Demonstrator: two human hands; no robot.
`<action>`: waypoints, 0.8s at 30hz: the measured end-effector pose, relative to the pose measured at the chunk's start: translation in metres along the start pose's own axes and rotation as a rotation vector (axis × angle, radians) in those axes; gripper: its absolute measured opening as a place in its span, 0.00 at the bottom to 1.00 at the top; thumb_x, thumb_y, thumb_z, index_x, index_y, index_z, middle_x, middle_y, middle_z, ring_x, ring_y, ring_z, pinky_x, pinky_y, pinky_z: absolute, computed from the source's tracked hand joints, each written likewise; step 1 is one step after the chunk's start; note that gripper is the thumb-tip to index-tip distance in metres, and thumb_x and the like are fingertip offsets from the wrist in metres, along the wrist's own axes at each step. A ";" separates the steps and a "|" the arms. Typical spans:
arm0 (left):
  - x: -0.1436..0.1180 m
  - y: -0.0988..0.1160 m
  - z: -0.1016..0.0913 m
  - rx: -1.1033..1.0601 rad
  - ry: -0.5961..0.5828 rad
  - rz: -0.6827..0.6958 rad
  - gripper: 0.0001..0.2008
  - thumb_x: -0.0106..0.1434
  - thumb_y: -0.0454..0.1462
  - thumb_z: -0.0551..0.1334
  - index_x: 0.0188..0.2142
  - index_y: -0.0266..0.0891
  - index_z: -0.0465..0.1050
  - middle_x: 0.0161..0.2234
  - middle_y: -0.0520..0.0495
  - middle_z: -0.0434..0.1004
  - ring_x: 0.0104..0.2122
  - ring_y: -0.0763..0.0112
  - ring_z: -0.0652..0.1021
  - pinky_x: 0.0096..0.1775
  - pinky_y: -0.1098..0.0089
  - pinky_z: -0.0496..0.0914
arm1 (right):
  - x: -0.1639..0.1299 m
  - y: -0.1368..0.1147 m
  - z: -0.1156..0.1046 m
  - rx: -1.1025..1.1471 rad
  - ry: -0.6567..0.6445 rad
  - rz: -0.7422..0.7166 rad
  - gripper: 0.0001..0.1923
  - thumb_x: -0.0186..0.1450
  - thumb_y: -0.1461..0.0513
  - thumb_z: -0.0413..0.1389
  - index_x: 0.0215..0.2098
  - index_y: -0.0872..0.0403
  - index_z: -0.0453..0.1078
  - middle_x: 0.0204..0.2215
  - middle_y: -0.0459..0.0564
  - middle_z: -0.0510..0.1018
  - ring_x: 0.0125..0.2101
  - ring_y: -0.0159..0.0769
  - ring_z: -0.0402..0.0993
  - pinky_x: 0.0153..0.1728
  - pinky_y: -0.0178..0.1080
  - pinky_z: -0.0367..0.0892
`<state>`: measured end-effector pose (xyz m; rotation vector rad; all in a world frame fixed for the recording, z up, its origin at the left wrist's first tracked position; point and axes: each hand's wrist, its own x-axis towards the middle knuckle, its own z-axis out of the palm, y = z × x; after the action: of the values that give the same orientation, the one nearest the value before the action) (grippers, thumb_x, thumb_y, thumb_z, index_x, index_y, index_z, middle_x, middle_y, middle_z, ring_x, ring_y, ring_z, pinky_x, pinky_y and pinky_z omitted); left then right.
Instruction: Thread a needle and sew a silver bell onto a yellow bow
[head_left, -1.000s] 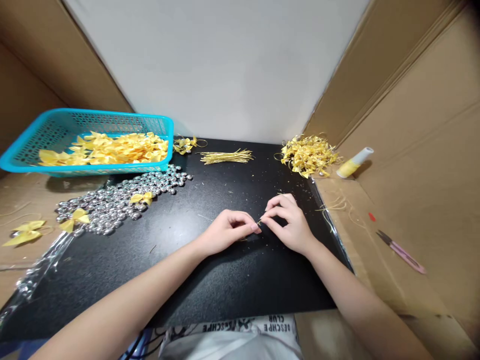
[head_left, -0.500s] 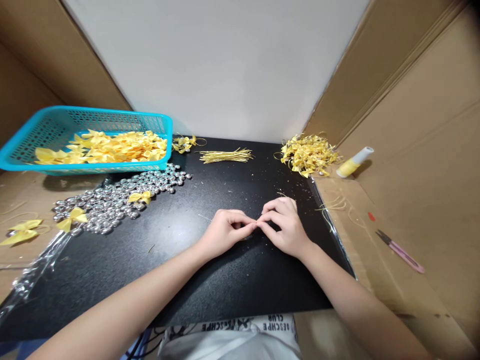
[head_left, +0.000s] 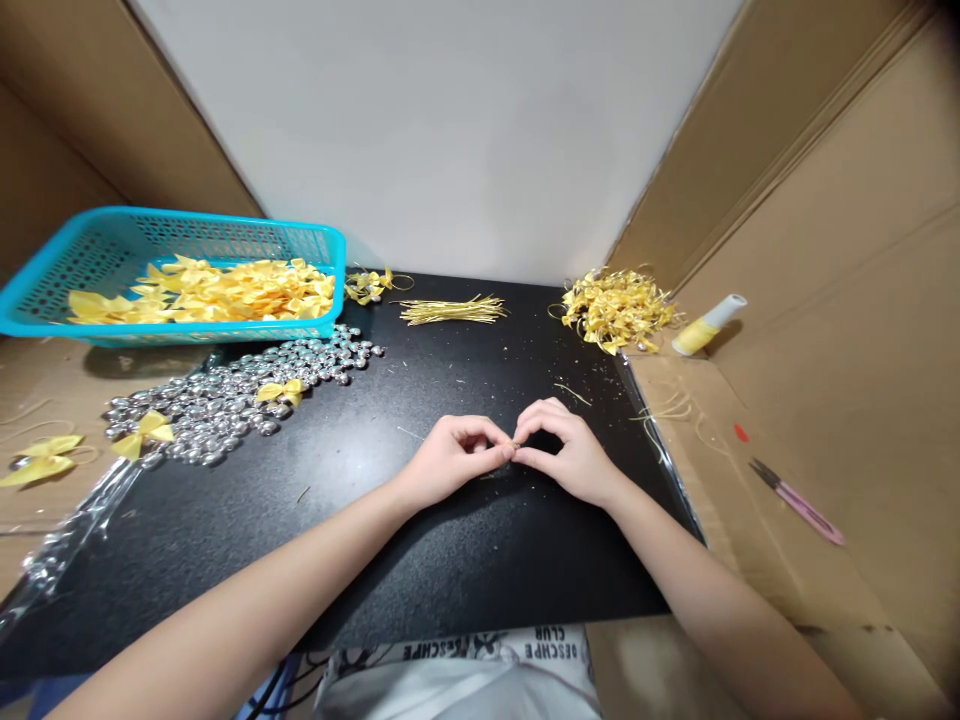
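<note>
My left hand [head_left: 461,458] and my right hand [head_left: 564,447] meet fingertip to fingertip above the black tabletop [head_left: 420,560]. Both are closed in a pinch. Whatever lies between the fingertips is tiny and mostly hidden, with only a brownish-gold speck showing. Beyond the hands, a bundle of gold cords [head_left: 454,311] lies at the back of the table. A short loose gold strand [head_left: 573,393] rests just past my right hand.
At the left, a blue basket [head_left: 225,331] holds yellow bows, with silver beads [head_left: 217,410] spread in front. A pile of finished-looking bows [head_left: 619,308] sits back right. Beside it stand a yellow thread spool [head_left: 709,325] and, nearer, pink thread snips [head_left: 799,503] on cardboard.
My right hand's fingers have drawn together, its index and thumb now arched to meet the left fingertips. The loose gold strand behind it shows more fully. My left hand has barely moved.
</note>
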<state>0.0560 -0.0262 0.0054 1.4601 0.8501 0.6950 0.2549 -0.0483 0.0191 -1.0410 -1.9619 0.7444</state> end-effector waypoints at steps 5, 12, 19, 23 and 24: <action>0.000 0.001 -0.001 -0.027 -0.009 -0.024 0.15 0.56 0.46 0.67 0.30 0.33 0.77 0.17 0.56 0.60 0.19 0.79 0.58 0.23 0.74 0.52 | -0.001 0.000 0.003 0.057 0.029 0.043 0.07 0.62 0.59 0.63 0.28 0.51 0.72 0.31 0.48 0.78 0.36 0.38 0.72 0.42 0.44 0.66; -0.001 0.003 0.001 -0.006 -0.005 -0.039 0.15 0.56 0.46 0.66 0.29 0.33 0.76 0.17 0.56 0.60 0.19 0.80 0.58 0.23 0.75 0.52 | -0.004 -0.002 0.006 0.154 0.121 0.168 0.05 0.59 0.61 0.65 0.30 0.51 0.73 0.29 0.46 0.78 0.32 0.36 0.75 0.38 0.41 0.69; 0.000 0.009 0.004 -0.059 0.030 -0.044 0.13 0.57 0.44 0.64 0.28 0.34 0.74 0.24 0.50 0.73 0.25 0.75 0.69 0.29 0.73 0.62 | -0.005 -0.005 0.008 0.070 0.134 0.127 0.05 0.59 0.65 0.62 0.30 0.51 0.69 0.28 0.45 0.77 0.31 0.35 0.74 0.37 0.39 0.69; 0.000 0.012 0.004 -0.033 0.042 -0.026 0.12 0.58 0.42 0.62 0.26 0.35 0.74 0.25 0.50 0.75 0.26 0.74 0.71 0.31 0.73 0.65 | -0.006 -0.007 0.008 -0.016 0.130 0.083 0.07 0.60 0.66 0.61 0.31 0.51 0.67 0.29 0.45 0.77 0.31 0.35 0.73 0.37 0.41 0.68; 0.001 0.012 0.003 -0.020 0.046 -0.018 0.12 0.59 0.42 0.62 0.26 0.35 0.74 0.25 0.50 0.75 0.27 0.74 0.71 0.32 0.73 0.65 | -0.007 -0.007 0.008 -0.052 0.125 0.054 0.07 0.61 0.66 0.60 0.31 0.50 0.66 0.29 0.45 0.77 0.31 0.35 0.73 0.38 0.41 0.68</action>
<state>0.0603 -0.0275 0.0170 1.4212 0.8879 0.7237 0.2476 -0.0585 0.0176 -1.1477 -1.8611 0.6450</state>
